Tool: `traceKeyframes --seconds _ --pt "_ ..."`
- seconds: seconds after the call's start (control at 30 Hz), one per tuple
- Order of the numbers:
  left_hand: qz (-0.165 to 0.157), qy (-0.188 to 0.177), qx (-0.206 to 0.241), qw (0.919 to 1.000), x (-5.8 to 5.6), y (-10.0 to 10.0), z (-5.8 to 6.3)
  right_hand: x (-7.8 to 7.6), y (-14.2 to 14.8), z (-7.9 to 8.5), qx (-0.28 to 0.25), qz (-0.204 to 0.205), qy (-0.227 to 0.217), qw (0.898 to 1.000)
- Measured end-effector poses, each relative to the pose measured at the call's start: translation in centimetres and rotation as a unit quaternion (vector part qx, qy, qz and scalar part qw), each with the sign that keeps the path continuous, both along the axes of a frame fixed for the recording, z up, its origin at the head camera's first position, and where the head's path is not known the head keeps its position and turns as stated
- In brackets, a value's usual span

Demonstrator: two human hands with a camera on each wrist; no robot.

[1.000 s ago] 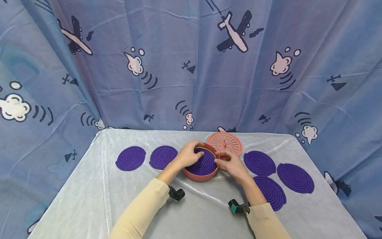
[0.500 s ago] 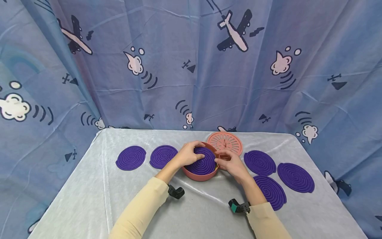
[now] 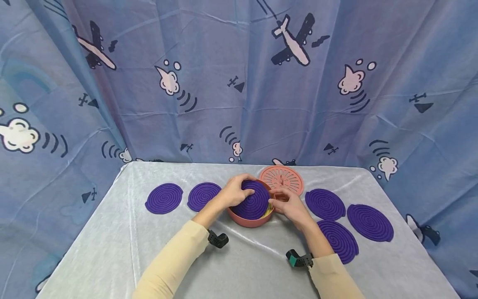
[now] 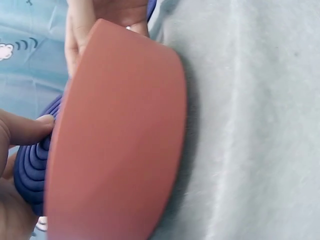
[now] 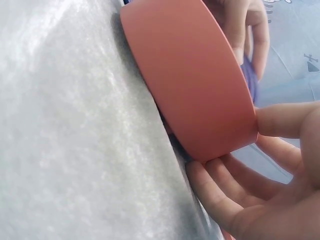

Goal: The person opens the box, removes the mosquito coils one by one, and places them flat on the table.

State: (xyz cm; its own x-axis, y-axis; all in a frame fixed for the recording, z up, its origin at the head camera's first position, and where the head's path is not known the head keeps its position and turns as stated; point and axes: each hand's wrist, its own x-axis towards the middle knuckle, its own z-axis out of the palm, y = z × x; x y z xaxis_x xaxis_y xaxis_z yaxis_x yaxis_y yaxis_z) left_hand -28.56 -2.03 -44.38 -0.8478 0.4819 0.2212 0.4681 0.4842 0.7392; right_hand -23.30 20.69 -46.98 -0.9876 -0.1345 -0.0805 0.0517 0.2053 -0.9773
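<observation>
A purple spiral mosquito coil [image 3: 253, 204] tilts up in the mouth of a round terracotta-coloured dish [image 3: 249, 223]. My left hand [image 3: 234, 194] pinches its left and upper part, the thumb lying on the spiral face. On the opposite side, my right hand [image 3: 289, 204] holds the rim and wall of the dish, thumb at the rim and fingers against the outside, as the right wrist view shows. Something yellow shows inside the dish below the coil's right edge. In the left wrist view the dish wall [image 4: 120, 125] hides most of the coil [image 4: 34, 167].
Behind the dish lies a slotted coral lid [image 3: 281, 179] with a small knob. Two more coils, a far-left coil [image 3: 163, 198] and a nearer coil [image 3: 203, 196], lie left. To the right are an upper coil [image 3: 325, 204], an outer coil [image 3: 369, 222] and a lower coil [image 3: 337, 241].
The coil in my left hand has risen and tilted up out of the dish, showing more yellow beneath it. My right hand has stayed at the dish.
</observation>
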Motion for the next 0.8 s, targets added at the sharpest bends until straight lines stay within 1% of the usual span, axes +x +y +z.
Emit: traceKeyframes --seconds 0.2,0.43,0.63,0.8 --pt "0.004 0.027 0.006 0.9996 0.1 -0.6 1.5 -0.1 0.0 0.0 -0.002 -0.001 -0.001 1.000" --pt "0.015 0.029 0.024 0.9992 0.8 -1.9 3.4 -0.1 -0.1 0.1 0.003 -0.003 0.005 1.000" --pt "0.027 0.035 0.046 0.9980 1.4 -3.8 4.5 -0.2 -0.1 0.0 -0.006 -0.006 0.002 1.000" --pt "0.033 0.035 0.055 0.9973 2.2 -6.1 4.8 -0.1 -0.1 0.0 -0.007 -0.003 0.002 1.000"
